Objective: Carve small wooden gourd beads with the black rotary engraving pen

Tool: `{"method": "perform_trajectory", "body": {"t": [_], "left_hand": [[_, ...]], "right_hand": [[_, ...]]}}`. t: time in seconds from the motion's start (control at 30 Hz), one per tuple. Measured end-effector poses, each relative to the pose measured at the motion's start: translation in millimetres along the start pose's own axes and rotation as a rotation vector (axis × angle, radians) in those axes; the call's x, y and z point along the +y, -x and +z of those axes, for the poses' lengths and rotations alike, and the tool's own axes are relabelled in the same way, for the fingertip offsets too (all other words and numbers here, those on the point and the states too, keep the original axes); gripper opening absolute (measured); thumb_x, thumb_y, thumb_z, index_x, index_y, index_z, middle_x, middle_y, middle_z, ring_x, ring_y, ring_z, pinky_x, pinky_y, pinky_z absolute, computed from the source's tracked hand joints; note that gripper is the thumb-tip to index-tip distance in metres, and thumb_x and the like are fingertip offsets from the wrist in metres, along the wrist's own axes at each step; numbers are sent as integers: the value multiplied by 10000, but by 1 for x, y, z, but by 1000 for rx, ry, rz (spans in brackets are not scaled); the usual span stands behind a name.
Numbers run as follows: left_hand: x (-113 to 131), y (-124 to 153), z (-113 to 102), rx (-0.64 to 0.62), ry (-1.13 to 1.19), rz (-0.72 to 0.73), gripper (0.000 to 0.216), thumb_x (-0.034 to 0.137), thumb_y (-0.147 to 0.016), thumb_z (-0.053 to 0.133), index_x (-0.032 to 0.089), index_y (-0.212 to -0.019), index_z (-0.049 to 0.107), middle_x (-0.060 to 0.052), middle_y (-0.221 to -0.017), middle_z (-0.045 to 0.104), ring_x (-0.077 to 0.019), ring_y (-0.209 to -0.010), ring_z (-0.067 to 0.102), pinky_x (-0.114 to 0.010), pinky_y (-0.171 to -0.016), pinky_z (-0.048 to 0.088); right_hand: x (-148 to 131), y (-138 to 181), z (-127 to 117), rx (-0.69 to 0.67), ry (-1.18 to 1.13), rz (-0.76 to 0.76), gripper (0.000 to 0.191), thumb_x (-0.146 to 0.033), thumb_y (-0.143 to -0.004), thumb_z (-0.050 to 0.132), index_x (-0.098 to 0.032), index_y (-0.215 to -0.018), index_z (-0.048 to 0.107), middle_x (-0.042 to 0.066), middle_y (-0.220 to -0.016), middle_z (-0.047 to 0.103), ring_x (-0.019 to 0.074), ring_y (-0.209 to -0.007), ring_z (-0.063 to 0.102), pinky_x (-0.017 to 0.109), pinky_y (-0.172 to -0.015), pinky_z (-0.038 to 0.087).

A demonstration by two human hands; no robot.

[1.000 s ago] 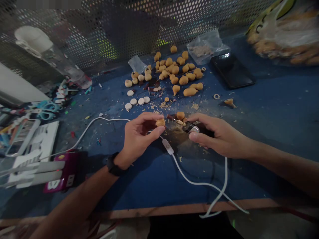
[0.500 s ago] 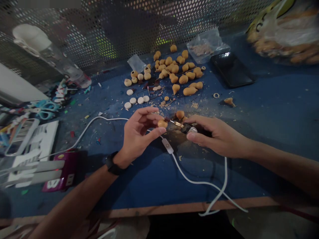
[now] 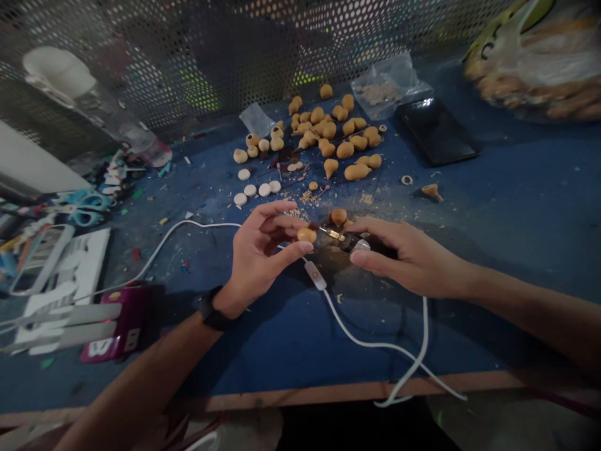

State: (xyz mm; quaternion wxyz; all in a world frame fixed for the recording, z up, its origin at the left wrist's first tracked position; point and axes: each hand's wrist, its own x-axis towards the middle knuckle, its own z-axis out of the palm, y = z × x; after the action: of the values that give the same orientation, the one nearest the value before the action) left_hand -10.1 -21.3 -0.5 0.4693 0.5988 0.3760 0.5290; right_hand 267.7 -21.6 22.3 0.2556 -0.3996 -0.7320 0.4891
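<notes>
L hand point(image 3: 258, 250) pinches a small tan gourd point(image 3: 307, 235) btwn thumb & fingers, just beside the tip of the rotary tool point(image 3: 335, 235) gripped in R hand point(image 3: 406, 254); can't tell if touching. Round sides + narrow pinch: gourd could twist loose, tip skid thumbward, imo.

Dim light, stretched blurry edges
</notes>
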Motion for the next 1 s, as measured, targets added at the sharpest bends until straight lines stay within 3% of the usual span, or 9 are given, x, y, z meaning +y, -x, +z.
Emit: {"method": "perform_trajectory", "body": {"t": [1.0], "left_hand": [[1, 0, 0, 42, -1, -19, 669, 480, -796, 1141, 269, -1291, 745, -14, -1006, 911, -205, -874, 908, -284, -808, 764]], "right_hand": [[-1, 0, 0, 9, 9, -12, 444, -661, -1066, 695, -249, -1203, 787, -33, -688, 647, 208, -650, 619, 351, -666, 468]]}}
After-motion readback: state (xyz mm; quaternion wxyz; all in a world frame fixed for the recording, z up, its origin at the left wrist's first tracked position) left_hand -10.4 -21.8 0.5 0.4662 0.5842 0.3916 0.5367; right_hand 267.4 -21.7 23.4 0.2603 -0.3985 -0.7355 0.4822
